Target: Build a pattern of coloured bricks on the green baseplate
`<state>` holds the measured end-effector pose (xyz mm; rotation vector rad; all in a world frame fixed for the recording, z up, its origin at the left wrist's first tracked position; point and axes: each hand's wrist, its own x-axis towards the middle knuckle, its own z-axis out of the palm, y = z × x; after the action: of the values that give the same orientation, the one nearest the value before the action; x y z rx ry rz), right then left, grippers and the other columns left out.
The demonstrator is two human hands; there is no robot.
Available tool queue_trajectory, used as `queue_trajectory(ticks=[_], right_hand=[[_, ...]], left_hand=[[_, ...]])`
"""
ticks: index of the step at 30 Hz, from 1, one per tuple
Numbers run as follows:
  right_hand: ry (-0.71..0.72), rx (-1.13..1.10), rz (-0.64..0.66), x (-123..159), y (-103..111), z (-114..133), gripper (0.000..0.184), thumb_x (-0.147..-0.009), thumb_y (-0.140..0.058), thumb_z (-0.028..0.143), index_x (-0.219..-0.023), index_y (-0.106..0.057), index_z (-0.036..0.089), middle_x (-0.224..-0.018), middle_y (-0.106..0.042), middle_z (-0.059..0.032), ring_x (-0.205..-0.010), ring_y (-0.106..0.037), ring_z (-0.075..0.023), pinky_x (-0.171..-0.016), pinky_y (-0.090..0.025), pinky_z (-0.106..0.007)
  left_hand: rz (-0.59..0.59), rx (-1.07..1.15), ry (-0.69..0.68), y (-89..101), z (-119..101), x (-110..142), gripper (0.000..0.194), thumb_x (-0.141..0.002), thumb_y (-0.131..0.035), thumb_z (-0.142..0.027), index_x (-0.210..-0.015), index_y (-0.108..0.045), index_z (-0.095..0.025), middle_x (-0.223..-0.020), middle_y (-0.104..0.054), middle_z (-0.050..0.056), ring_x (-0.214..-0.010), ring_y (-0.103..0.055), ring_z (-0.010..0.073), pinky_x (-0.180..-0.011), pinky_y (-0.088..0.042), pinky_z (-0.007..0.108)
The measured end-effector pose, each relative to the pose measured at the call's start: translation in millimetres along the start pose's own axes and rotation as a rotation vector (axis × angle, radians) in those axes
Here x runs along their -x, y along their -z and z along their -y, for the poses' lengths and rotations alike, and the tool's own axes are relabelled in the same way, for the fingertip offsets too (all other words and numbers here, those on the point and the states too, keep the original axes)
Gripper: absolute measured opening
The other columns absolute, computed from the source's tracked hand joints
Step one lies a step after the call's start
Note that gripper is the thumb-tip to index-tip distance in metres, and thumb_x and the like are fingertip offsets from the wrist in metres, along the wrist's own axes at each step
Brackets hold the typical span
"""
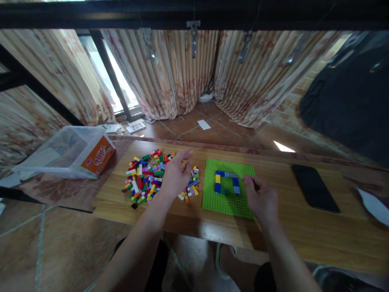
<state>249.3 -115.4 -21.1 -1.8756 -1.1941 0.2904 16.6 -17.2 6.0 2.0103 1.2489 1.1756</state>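
Note:
My left hand (177, 175) hovers over the right part of a pile of small toy building bricks (142, 178) in many colours. Its fingers are stretched out, the thumb apart from them, and nothing shows in its grasp. A green studded baseplate (223, 209) lies to the right of the pile. On it stands a rectangular outline of bricks (218, 178), blue, yellow, grey-blue and dark green. Beside its right side, over the baseplate's right edge, is my right hand (263, 199), fingers curled and pressed together. Whatever they may hold is hidden.
A black phone (315, 187) lies on the wooden table (291, 231) at the right, with white paper (375, 206) beyond it. At the left stands a clear plastic bin (73, 172) with an orange label. Curtains (170, 77) hang behind, above a tiled floor.

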Motion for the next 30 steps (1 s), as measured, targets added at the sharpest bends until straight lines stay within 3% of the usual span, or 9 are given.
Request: queue_trajectory(ticks=[5, 9, 15, 19, 24, 30], right_hand=[[0.268, -0.07, 0.179, 18.2, -27.7, 25.2, 0.027, -0.092, -0.051, 0.037, -0.085, -0.068, 0.018, -0.084, -0.069, -0.0058, -0.078, -0.064, -0.0184, -0.072, -0.046, -0.029], [0.406, -0.044, 0.379, 32.6, -48.0, 37.3, 0.016, -0.091, -0.053, 0.027, -0.09, -0.067, 0.021, -0.09, -0.069, -0.0043, -0.083, -0.065, -0.0178, -0.075, -0.047, -0.029], [0.409, 0.021, 0.45, 42.0, -70.3, 49.4, 0.015, -0.092, -0.052, 0.023, -0.094, -0.067, 0.024, -0.093, -0.068, -0.0026, -0.086, -0.064, -0.0174, -0.076, -0.045, -0.029], [0.367, 0.087, 0.438, 39.6, -73.8, 55.8, 0.017, -0.092, -0.05, 0.02, -0.089, -0.067, 0.022, -0.088, -0.067, -0.0027, -0.083, -0.063, -0.017, -0.074, -0.043, -0.028], [0.274, 0.168, 0.517, 37.3, -65.2, 58.8, 0.007, -0.086, -0.062, 0.023, -0.09, -0.067, 0.023, -0.089, -0.068, -0.0015, -0.085, -0.062, -0.0177, -0.074, -0.041, -0.029], [0.3, 0.217, 0.524, 42.9, -72.7, 67.0, 0.007, -0.085, -0.064, 0.024, -0.092, -0.065, 0.023, -0.092, -0.066, -0.0022, -0.086, -0.061, -0.0176, -0.071, -0.04, -0.027]], left_hand=[[-0.144, 0.098, 0.155, 26.8, 20.2, -7.2, 0.034, -0.085, -0.054, -0.017, -0.118, -0.056, -0.015, -0.101, -0.072, 0.008, -0.09, -0.069, 0.0171, -0.083, -0.054, 0.031], [-0.11, 0.02, 0.182, 32.9, 26.8, -4.6, 0.032, -0.085, -0.054, -0.018, -0.117, -0.057, -0.014, -0.1, -0.073, 0.009, -0.09, -0.069, 0.018, -0.084, -0.054, 0.032], [0.105, -0.164, 0.191, 41.7, 27.2, -0.5, 0.031, -0.084, -0.056, -0.02, -0.114, -0.062, -0.017, -0.096, -0.075, 0.006, -0.085, -0.071, 0.0203, -0.078, -0.054, 0.032], [0.253, -0.234, 0.183, 44.8, 24.6, 2.6, 0.031, -0.084, -0.057, -0.023, -0.114, -0.064, -0.019, -0.091, -0.076, 0.005, -0.078, -0.071, 0.0202, -0.074, -0.054, 0.031], [0.351, -0.298, 0.146, 44.1, 25.1, 7.1, 0.034, -0.085, -0.056, -0.025, -0.117, -0.063, -0.018, -0.1, -0.075, 0.006, -0.09, -0.07, 0.0207, -0.081, -0.054, 0.03], [0.374, -0.291, 0.089, 37.9, 28.7, 7.9, 0.032, -0.086, -0.054, -0.03, -0.114, -0.063, -0.018, -0.099, -0.075, 0.007, -0.087, -0.071, 0.0224, -0.079, -0.055, 0.034]])
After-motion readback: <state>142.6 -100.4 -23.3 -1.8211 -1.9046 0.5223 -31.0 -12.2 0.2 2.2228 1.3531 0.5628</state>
